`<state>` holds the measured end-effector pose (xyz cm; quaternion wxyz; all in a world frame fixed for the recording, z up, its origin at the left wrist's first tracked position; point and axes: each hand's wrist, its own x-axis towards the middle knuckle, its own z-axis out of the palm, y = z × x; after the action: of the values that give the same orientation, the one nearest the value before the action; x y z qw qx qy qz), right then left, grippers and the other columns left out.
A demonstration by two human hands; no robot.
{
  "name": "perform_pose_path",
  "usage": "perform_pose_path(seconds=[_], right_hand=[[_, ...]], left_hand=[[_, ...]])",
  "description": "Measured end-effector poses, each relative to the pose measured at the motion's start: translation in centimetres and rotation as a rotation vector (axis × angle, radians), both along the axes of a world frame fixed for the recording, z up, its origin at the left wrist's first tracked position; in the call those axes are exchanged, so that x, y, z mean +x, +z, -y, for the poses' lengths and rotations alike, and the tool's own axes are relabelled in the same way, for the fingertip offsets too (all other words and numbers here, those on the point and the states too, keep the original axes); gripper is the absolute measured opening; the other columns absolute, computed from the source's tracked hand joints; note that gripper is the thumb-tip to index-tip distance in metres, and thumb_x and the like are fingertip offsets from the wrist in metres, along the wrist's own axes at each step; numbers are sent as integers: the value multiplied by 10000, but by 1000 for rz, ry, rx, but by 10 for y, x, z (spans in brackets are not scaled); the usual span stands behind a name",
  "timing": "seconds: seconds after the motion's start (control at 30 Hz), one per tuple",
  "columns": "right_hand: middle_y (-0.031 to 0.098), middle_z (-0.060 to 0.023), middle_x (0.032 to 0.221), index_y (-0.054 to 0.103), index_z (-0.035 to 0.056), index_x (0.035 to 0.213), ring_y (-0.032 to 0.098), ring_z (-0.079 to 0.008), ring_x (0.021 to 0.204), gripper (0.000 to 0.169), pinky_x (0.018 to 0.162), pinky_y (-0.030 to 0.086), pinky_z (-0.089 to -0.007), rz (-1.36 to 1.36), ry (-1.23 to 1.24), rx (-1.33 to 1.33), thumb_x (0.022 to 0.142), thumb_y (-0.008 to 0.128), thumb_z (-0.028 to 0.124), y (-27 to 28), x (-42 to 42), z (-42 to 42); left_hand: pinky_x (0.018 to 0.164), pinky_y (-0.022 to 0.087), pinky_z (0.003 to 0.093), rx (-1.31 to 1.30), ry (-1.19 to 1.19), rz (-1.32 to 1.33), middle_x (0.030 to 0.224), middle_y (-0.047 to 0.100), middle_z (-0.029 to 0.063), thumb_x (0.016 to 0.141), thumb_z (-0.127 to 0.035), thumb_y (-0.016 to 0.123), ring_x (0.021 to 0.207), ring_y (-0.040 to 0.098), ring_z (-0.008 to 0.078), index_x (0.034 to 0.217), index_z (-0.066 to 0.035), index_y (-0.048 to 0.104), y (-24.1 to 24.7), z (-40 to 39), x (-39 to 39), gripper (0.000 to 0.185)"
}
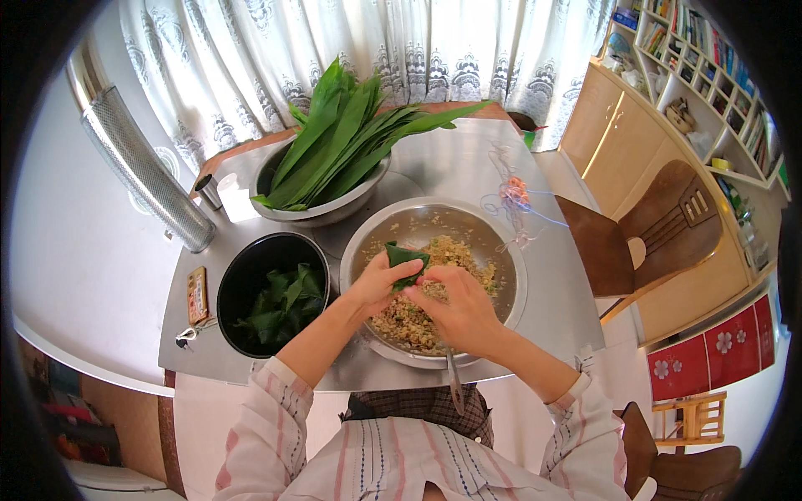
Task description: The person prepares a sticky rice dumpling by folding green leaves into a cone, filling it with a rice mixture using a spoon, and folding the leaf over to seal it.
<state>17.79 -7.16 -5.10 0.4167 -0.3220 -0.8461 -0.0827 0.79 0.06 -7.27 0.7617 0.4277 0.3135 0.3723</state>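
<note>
My left hand [380, 283] grips a folded green leaf [406, 255] shaped like a small cone, above a wide steel basin [515, 275]. Close beside it, the fingertips of my right hand [456, 302] touch or nearly touch the lower right side of the leaf; whether they pinch it I cannot tell. Rice mixture with green bits [410, 322] lies in the basin. A metal spoon's handle [454, 382] sticks out over the near rim. To the left, a black pot [229, 300] contains several dark green folded leaf parcels [291, 297].
Long green leaves [332, 150] overhang a metal bowl [313, 216] at the back. Tangled strings [515, 191] lie on the right of the metal table [557, 294]. A phone-like object [197, 295], keys and a steel cup [208, 191] are left; a wooden chair [670, 225] stands right.
</note>
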Motion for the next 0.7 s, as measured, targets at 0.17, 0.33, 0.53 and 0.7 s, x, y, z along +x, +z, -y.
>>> perform_pose_path(seconds=[0.17, 0.33, 0.53, 0.7], right_hand=[[589, -88, 835, 621, 73, 1035, 585, -261, 772, 330, 705, 486, -357, -229, -158, -309, 714, 581, 7, 6, 42, -11], [646, -134, 833, 643, 81, 1022, 620, -293, 753, 257, 692, 495, -371, -362, -542, -584, 782, 562, 39, -24, 159, -77], [548, -158, 1067, 627, 129, 1068, 538, -320, 994, 315, 817, 468, -409, 238, -917, -731, 766, 568, 60, -85, 259, -139], [412, -135, 1246, 544, 172, 1164, 396, -339, 1164, 401, 882, 423, -448, 439, -1144, -728, 775, 578, 81, -105, 292, -172]], left_hand=[[594, 469, 297, 217, -119, -274, 953, 533, 84, 832, -55, 617, 711, 555, 149, 1215, -46, 309, 7, 1, 4, 493], [795, 432, 407, 1034, -272, -921, 1088, 447, 216, 796, -55, 604, 873, 559, 374, 1235, -44, 251, 10, 1, 9, 564], [869, 412, 425, 977, -402, -1077, 1177, 396, 238, 756, -13, 578, 952, 543, 426, 1254, -20, 257, 21, -25, 3, 592], [856, 365, 514, 1345, -352, -1442, 1163, 402, 219, 680, 35, 604, 943, 538, 385, 1236, 22, 292, 14, -26, -17, 638]])
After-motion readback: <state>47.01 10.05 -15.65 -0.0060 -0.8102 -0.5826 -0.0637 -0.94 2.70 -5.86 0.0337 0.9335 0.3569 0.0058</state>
